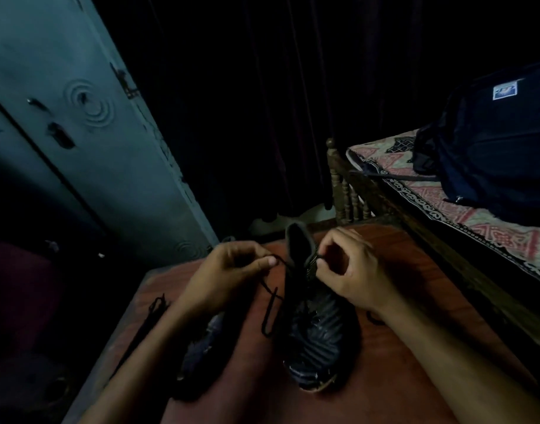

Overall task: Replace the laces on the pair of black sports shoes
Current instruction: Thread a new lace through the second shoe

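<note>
My left hand [232, 264] pinches black lace [270, 307]; right hand [348, 267] pinches lace end at top eyelets of shoe [317, 325] on red table [415, 301]. Lacing step, near top. Next, I judge: pull even.

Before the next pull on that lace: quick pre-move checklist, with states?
1. Left hand pinches the black lace: ok.
2. Right hand pinches the lace at the top eyelets: ok.
3. Shoe sits flat on the red table, toe toward the camera: ok.
4. Lace threaded through every lower eyelet: cannot tell, too dark.
5. Slack loop hangs free to the left of the shoe, not snagged: ok.
6. Second shoe relaced: cannot tell, the left forearm covers it.
</note>
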Tool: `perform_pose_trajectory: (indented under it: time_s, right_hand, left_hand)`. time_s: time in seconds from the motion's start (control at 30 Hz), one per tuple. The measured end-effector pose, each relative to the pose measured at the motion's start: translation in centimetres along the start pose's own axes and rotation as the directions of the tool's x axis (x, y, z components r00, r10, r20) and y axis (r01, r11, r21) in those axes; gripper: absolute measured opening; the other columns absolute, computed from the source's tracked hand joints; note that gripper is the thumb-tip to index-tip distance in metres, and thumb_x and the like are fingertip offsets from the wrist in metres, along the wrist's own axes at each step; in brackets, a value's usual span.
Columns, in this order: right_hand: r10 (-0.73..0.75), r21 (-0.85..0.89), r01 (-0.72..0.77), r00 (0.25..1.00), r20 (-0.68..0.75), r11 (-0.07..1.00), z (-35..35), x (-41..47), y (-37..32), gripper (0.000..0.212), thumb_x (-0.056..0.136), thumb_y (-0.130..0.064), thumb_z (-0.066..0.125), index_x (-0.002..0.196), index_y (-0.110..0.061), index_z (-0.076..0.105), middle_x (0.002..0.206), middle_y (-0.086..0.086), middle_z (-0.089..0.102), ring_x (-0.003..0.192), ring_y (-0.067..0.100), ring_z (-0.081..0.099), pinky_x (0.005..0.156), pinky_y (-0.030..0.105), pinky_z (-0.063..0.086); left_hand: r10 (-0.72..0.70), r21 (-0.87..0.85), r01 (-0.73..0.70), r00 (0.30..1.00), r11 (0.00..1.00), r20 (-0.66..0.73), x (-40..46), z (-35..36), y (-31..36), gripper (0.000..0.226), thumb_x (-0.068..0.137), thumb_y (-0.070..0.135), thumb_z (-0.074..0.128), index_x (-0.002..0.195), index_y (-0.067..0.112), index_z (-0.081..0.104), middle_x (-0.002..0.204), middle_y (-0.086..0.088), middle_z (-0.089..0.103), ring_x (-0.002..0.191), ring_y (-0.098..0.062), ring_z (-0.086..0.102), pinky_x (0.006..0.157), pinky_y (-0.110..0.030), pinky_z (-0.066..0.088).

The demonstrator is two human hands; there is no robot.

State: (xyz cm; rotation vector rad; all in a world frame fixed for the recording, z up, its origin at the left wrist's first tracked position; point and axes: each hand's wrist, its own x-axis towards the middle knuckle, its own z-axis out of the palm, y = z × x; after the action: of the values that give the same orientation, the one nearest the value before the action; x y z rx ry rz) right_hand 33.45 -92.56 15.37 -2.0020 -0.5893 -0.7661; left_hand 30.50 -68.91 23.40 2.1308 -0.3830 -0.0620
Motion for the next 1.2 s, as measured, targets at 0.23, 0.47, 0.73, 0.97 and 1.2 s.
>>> perform_pose_trajectory:
  time_s: [0.23,0.47,0.73,0.97,1.2]
  right_hand:
    - [-0.281,-0.029,0.28,0.96,-0.002,0.959,2.1,-1.2,-5.2,0.036,0.093,-0.046,0.064,0.101,-0.011,0.07,0.096,-0.004,0.062,0.09,0.018,0.055,0.081,0.03,0.043]
    - [0.124,0.229,-0.052,0.941,-0.313,0.972,1.4,-0.5,-3.4,0.027,0.098,-0.037,0.047,0.09,-0.021,0.067,0.079,-0.008,0.066,0.077,0.015,0.065,0.07,0.029,0.05]
    - [0.237,0.394,-0.117,0.932,-0.273,0.912,0.2,0.3,-3.3,0.043,0.08,-0.006,0.041,0.102,-0.029,0.071,0.099,-0.006,0.07,0.099,0.012,0.067,0.089,0.031,0.053]
    - [-0.144,0.208,0.152,0.988,-0.056,0.966,2.2,-0.5,-5.3,0.037,0.097,-0.035,0.057,0.122,-0.011,0.071,0.105,-0.001,0.074,0.098,0.004,0.067,0.082,0.017,0.051]
    - [0.257,0.388,-0.142,0.93,-0.263,0.911,0.1,0.5,-2.4,0.017,0.099,-0.029,0.057,0.088,-0.032,0.07,0.072,-0.01,0.069,0.065,0.008,0.068,0.057,0.027,0.056]
  left_hand:
    - [0.083,-0.264,-0.08,0.997,0.961,0.001,-4.9,-0.9,5.3,0.027,0.089,0.021,0.067,0.081,-0.005,0.071,0.079,-0.011,0.071,0.076,-0.015,0.067,0.074,-0.024,0.053]
    - [0.042,-0.198,-0.053,0.997,0.979,-0.057,-6.7,-0.5,5.7,0.035,0.09,0.026,0.066,0.089,-0.009,0.07,0.08,-0.011,0.067,0.079,-0.017,0.06,0.077,-0.025,0.049]
    - [-0.044,0.063,0.052,0.99,0.997,-0.134,-6.6,1.3,4.8,0.018,0.102,0.016,0.061,0.102,0.018,0.079,0.086,0.007,0.077,0.076,-0.004,0.065,0.07,-0.02,0.048]
    - [0.149,0.239,-0.076,0.941,0.968,-0.303,-3.3,3.1,4.3,0.009,0.095,0.026,0.072,0.093,0.024,0.081,0.087,0.015,0.078,0.085,-0.006,0.074,0.08,-0.038,0.06]
    - [0.13,0.022,-0.131,0.92,0.991,-0.371,-0.6,5.7,-0.8,0.019,0.099,0.011,0.066,0.106,0.023,0.079,0.087,0.003,0.077,0.064,-0.007,0.061,0.056,-0.023,0.048]
